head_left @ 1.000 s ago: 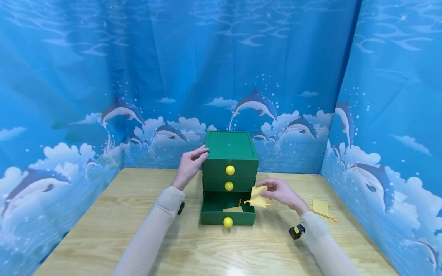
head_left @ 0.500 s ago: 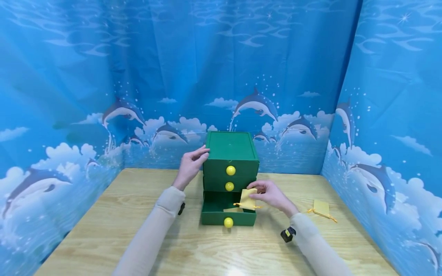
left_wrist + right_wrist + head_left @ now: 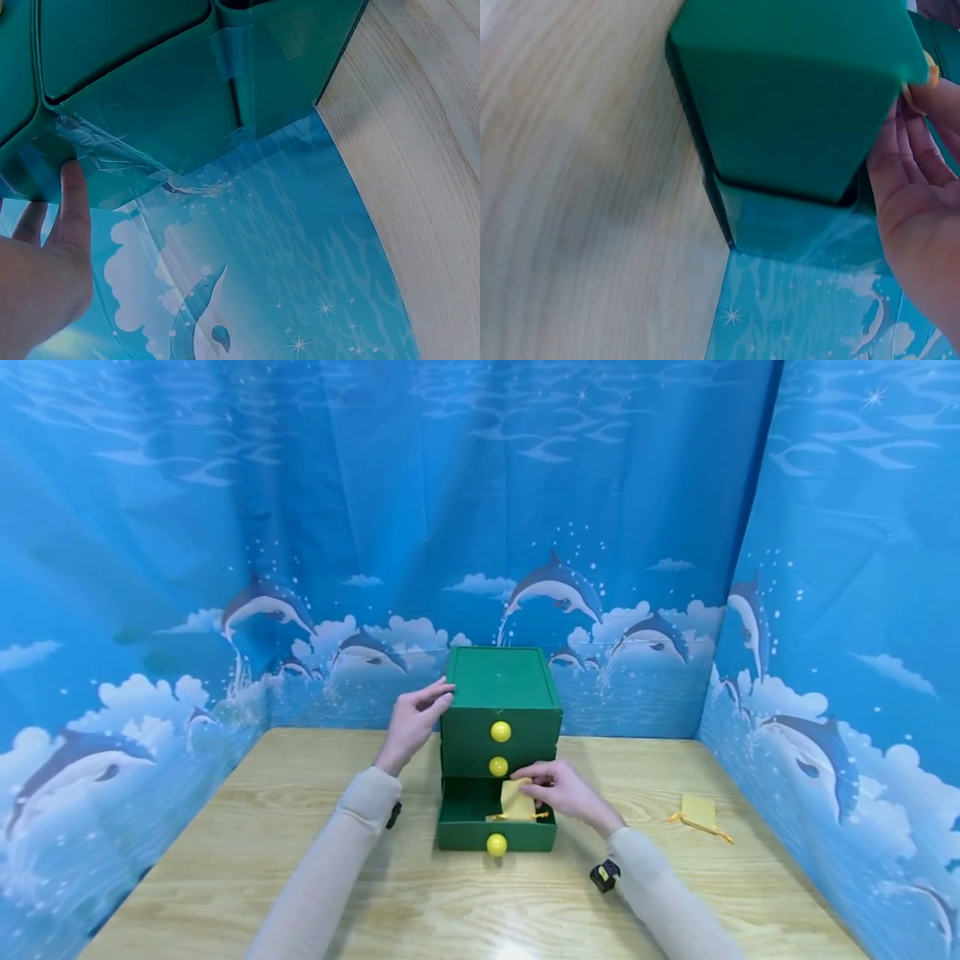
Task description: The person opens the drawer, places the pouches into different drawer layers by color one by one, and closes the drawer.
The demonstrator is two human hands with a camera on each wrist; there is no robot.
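Note:
A green cabinet (image 3: 501, 677) with stacked drawers and yellow ball knobs stands in the middle of the table. Its bottom drawer (image 3: 461, 837) is pulled out. My left hand (image 3: 411, 718) touches the cabinet's left side near the top edge; in the left wrist view a straight fingertip (image 3: 73, 180) meets the green wall. Over the open drawer, my right hand (image 3: 566, 789) pinches a yellow drawstring pouch (image 3: 515, 799) between thumb and fingers, its cord end hanging down inside. Another pouch lying in the drawer is mostly hidden behind it. The right wrist view mainly shows the drawer's outer side (image 3: 787, 120).
Another yellow drawstring pouch (image 3: 698, 811) lies flat on the wooden table (image 3: 360, 893) to the right. Blue dolphin-print curtains (image 3: 360, 527) surround the table at the back and sides. The two upper drawers are closed.
My right hand has moved left and slightly down, bringing the pouch from beside the cabinet's right edge to inside the open bottom drawer. My left hand has stayed in place.

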